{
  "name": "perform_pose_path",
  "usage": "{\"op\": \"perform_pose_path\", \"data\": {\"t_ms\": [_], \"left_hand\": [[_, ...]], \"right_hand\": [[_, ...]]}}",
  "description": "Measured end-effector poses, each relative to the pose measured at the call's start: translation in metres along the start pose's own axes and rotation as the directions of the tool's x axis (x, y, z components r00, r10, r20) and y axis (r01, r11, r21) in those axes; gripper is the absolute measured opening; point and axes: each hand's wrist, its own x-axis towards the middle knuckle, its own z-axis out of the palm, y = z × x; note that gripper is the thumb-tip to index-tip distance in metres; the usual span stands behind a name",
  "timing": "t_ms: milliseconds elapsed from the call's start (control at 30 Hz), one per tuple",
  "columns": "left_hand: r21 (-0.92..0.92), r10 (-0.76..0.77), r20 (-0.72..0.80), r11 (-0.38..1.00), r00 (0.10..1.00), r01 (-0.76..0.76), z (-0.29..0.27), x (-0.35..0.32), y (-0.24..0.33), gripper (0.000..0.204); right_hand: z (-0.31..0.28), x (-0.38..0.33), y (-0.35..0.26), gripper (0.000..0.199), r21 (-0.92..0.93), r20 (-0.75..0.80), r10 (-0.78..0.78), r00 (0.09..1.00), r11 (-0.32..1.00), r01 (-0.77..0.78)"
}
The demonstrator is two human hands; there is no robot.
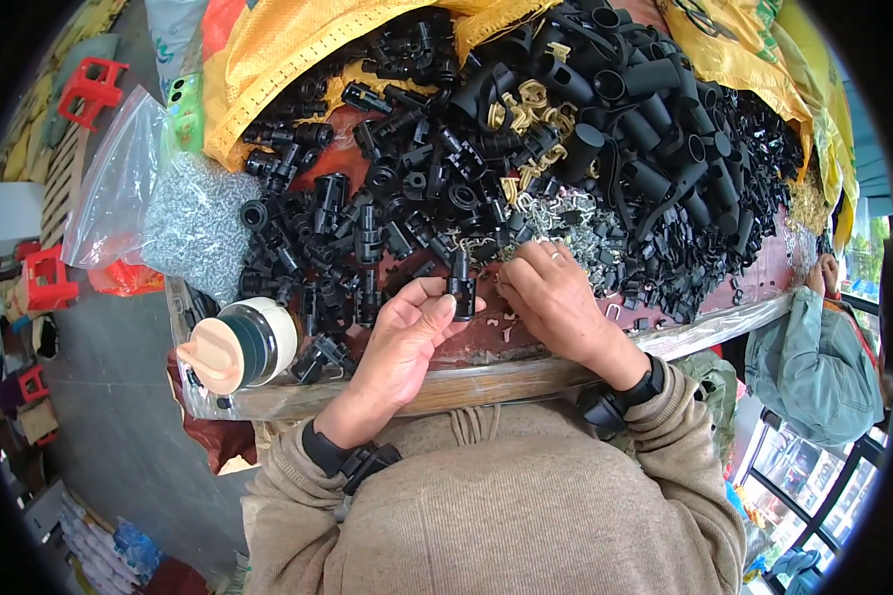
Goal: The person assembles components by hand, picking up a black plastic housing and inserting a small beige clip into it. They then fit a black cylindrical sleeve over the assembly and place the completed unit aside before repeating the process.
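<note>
My left hand (404, 342) holds a black cylindrical plastic fitting (460, 270) upright between thumb and fingers, just above the table's near edge. Close on its right, my right hand (558, 305) has its fingers pinched together beside the fitting; whatever they hold, if anything, is hidden. Beyond the right fingertips lies a heap of small silvery metal clips (569, 220). A loose pale clip (612, 312) rests on the red tabletop right of that hand. Similar black fittings (367, 233) are piled to the left and ahead of my left hand.
A jar with a cream lid (213, 355) stands at the table's left corner, near a clear bag of silvery pieces (198, 223). Black tubes (650, 129), cream plastic parts (531, 104) and yellow woven sacks (308, 45) lie farther back. Another person's sleeve (804, 347) is at right.
</note>
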Motion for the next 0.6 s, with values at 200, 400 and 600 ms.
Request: {"op": "perform_pose_path", "data": {"t_ms": [200,400,600], "left_hand": [[-0.052,-0.045,0.063,0.997,0.997,0.048,0.006,0.002,0.000,0.026],[-0.009,-0.064,0.119,0.998,0.991,0.065,0.008,0.006,0.000,0.027],[0.004,-0.086,0.108,0.996,0.990,0.086,0.009,0.006,-0.001,0.030]], "right_hand": [[-0.016,-0.004,-0.008,0.013,0.602,0.255,0.228,0.939,0.723,-0.339],[-0.005,-0.017,-0.003,0.016,0.779,0.558,0.348,0.754,0.094,-0.620],[-0.016,-0.013,-0.012,0.009,0.620,0.139,0.208,0.968,0.744,-0.249]]}}
